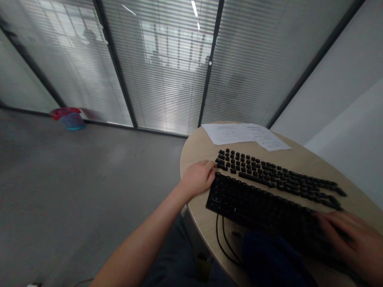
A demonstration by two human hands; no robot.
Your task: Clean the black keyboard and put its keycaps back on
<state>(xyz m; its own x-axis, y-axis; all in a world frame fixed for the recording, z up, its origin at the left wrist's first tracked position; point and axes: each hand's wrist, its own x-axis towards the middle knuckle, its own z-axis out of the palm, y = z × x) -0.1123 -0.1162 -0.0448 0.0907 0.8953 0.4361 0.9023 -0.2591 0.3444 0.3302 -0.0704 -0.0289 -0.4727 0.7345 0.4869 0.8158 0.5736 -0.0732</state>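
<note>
A black keyboard base (257, 203) lies across the round table, its key bed dark and its keys apparently off. Behind it, rows of loose black keycaps (254, 165) are laid out in keyboard order, with a long space bar (254, 178) at the front. My left hand (199, 176) rests at the base's far left corner, fingers curled beside the leftmost keycaps; whatever they pinch is hidden. Over the right part of the base is my right hand (350, 235), smeared by motion, with index finger and thumb pointing left. I cannot make out anything in it.
Printed papers (239, 133) lie at the table's far edge. A dark blue cloth-like thing (272, 257) sits in front of the keyboard base, near a looped black cable (220, 239). On the floor by the glass partition stands a red and blue basket (72, 119).
</note>
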